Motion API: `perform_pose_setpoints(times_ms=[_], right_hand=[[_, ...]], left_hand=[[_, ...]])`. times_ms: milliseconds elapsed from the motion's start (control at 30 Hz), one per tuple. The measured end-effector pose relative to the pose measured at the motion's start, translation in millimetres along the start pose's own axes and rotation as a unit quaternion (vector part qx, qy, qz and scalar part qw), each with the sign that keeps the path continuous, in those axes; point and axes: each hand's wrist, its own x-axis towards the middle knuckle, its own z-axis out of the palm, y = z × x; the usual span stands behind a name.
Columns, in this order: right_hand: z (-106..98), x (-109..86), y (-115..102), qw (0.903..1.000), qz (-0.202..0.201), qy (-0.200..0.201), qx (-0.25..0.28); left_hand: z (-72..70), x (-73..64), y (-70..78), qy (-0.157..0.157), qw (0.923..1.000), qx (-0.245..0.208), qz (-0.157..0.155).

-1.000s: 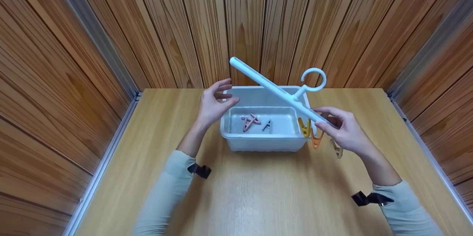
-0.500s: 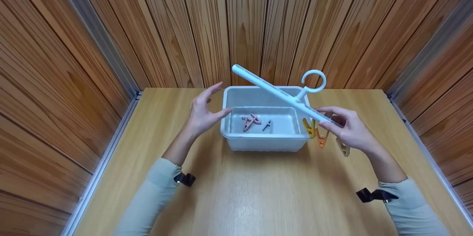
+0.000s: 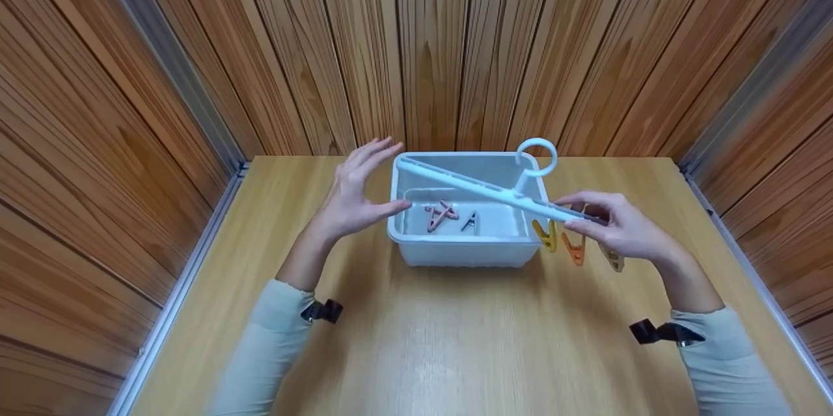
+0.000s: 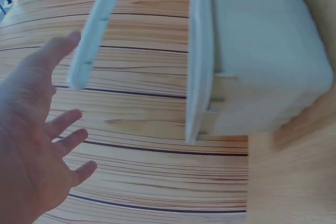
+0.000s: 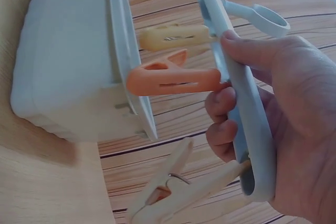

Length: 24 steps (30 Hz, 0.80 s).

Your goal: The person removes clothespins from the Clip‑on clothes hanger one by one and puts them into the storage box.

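Observation:
A light blue hanger (image 3: 481, 189) slants across above the white bin, its round hook standing up. My right hand (image 3: 615, 224) grips its right end, thumb on one side and fingers curled on the other, as the right wrist view shows. Below that end hang a yellow clothespin (image 3: 545, 235), an orange clothespin (image 5: 173, 80) and a beige clothespin (image 5: 189, 187). My left hand (image 3: 355, 198) is spread at the bin's left side, fingers apart and holding nothing. In the left wrist view the hanger's free end (image 4: 86, 61) is close by its fingertips.
The white bin (image 3: 465, 254) stands on the wooden table (image 3: 449, 338) near the back wall. Inside it lie pink clothespins (image 3: 441, 215) and a dark grey clothespin (image 3: 469, 221). Wood-panelled walls (image 3: 429, 45) rise at the back and both sides.
The hanger's left end has swung down, so it lies flatter over the bin. The clothespins have shifted slightly right with it. My left hand has drawn back a little leftward and spread wider.

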Motion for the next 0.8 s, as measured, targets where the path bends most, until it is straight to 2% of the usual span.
perform_pose_setpoints(times_ms=[167, 467, 800], right_hand=[[-5.4, 0.2, -1.4, 0.9998, -0.012, -0.017, -0.007], [-10.4, 4.5, -6.0, 0.9987, -0.038, -0.028, -0.018], [-5.4, 6.3, -11.1, 0.9989, -0.019, -0.033, -0.029]], left_hand=[[-4.4, 3.2, 6.2, -0.033, 0.9992, 0.021, 0.004], [-8.0, 6.2, 14.2, -0.106, 0.9938, 0.017, 0.031], [2.2, 14.1, 22.1, -0.143, 0.9886, 0.021, 0.042]])
